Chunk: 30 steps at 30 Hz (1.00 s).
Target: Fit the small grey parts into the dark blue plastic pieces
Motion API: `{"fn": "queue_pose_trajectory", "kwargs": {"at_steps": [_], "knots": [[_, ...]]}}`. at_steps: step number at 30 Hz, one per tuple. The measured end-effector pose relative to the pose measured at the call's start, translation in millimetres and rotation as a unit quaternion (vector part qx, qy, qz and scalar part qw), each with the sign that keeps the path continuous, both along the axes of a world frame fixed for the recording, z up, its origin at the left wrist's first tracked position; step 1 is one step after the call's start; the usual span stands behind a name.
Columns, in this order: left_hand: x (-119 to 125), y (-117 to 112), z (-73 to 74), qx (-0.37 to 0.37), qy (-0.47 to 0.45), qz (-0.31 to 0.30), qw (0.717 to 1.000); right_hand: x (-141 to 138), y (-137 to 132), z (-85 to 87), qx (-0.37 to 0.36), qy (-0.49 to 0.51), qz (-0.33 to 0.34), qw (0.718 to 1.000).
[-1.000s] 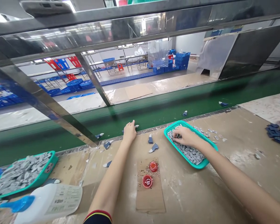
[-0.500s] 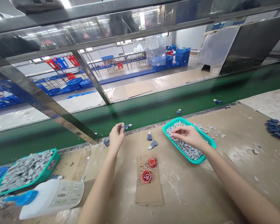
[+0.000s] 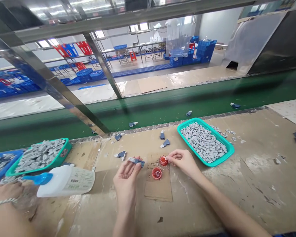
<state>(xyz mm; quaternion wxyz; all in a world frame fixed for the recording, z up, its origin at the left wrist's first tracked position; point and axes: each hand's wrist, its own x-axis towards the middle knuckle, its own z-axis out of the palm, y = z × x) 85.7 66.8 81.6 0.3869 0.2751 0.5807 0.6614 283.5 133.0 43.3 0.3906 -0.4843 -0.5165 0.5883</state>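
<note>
My left hand (image 3: 127,177) pinches a blue-grey plastic part (image 3: 139,162) with a lighter grey end, held up left of the red cups. My right hand (image 3: 182,161) is closed on a small light grey piece (image 3: 166,158), mostly hidden by the fingertips, at the rim of the farther red cup (image 3: 163,161). Nearer to me, a second red cup (image 3: 157,173) holds shiny liquid. Both cups rest on a cardboard strip (image 3: 159,192) strewn with crumbs. Beyond my hands lie several blue-grey parts (image 3: 165,143) with whitish tips.
A green basket (image 3: 230,152) of small grey pieces stands at right, another green basket (image 3: 68,148) at left. A co-worker's hand (image 3: 11,191) is beside a white bottle (image 3: 64,181) with a blue top. Behind runs a green conveyor belt (image 3: 158,113) below a metal frame (image 3: 106,70).
My left hand has come back from the belt edge with the blue-grey part. My right hand has left the green basket and moved to the farther red cup. The view has shifted somewhat.
</note>
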Motion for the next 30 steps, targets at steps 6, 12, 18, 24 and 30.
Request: {"fn": "queue_pose_trajectory", "kwargs": {"at_steps": [6, 12, 18, 24, 30], "knots": [[10, -19, -13.5, -0.009, -0.036, 0.026, 0.999, -7, 1, -5.2, 0.014, -0.015, -0.008, 1.0], [21, -21, -20.5, -0.001, -0.044, 0.015, 0.999, -5, 0, -0.8, -0.005, 0.005, 0.005, 1.0], [39, -17, -19.5, 0.01, -0.034, 0.008, 0.999, 4, -11, 21.7, -0.055, 0.075, 0.046, 0.995], [56, -17, -8.4, 0.022, -0.018, 0.004, 1.0, 3, -28, 46.2, -0.059, 0.117, 0.072, 0.989], [66, -17, -0.4, 0.025, -0.004, 0.006, 1.0, -3, -30, 40.5, -0.051, 0.131, 0.096, 0.985]]}}
